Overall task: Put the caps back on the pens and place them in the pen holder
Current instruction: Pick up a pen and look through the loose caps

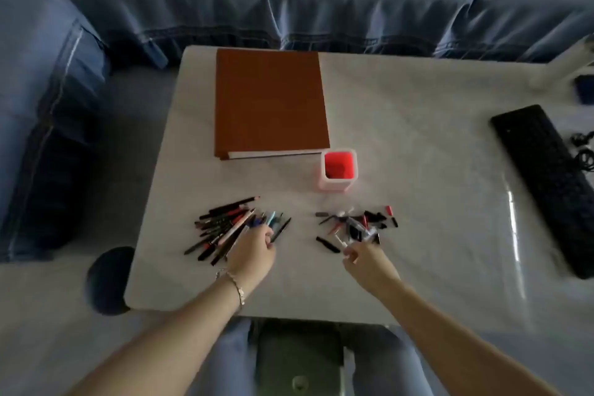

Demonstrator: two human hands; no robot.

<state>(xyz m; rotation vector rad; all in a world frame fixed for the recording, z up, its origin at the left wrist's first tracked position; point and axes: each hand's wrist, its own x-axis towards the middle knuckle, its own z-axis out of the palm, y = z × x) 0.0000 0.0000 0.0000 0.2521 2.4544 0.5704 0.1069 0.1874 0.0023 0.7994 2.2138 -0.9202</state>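
Note:
A pile of uncapped pens (231, 225) lies on the white table (418, 170), left of centre. A scatter of loose caps (360, 222) lies to its right. The square pen holder (339, 170), white outside and red inside, stands behind both piles. My left hand (254, 249) is at the right edge of the pen pile, its fingers curled around a dark pen (281, 230). My right hand (363, 257) is at the near edge of the caps and pinches a small pale cap (341, 241).
A brown closed book (270, 103) lies behind the pen holder. A black keyboard (546, 183) sits at the table's right edge with cables beside it. A blue sofa runs behind and along the left. A dark round object (109, 280) sits by the table's near left corner.

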